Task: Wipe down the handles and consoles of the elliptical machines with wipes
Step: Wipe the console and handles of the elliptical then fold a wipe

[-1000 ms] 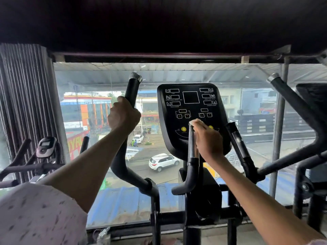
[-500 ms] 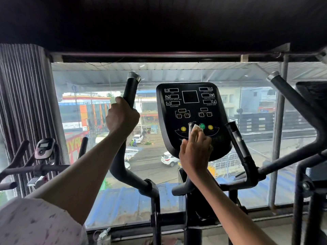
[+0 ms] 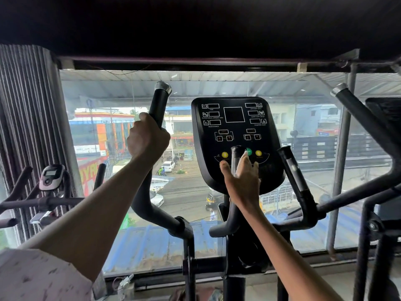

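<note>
While the left hand [image 3: 147, 139] gripped the tall left handle [image 3: 159, 105] just below its silver cap, the right hand [image 3: 243, 179] lay with fingers spread and nearly straight against the short inner handle [image 3: 235, 158], a pale wipe [image 3: 239, 164] seemingly pressed under them. Directly behind that grip stood the black console [image 3: 235, 127], its green button [image 3: 248, 151] just past the fingertips, and beyond it a window [image 3: 191, 181] overlooking a street.
</note>
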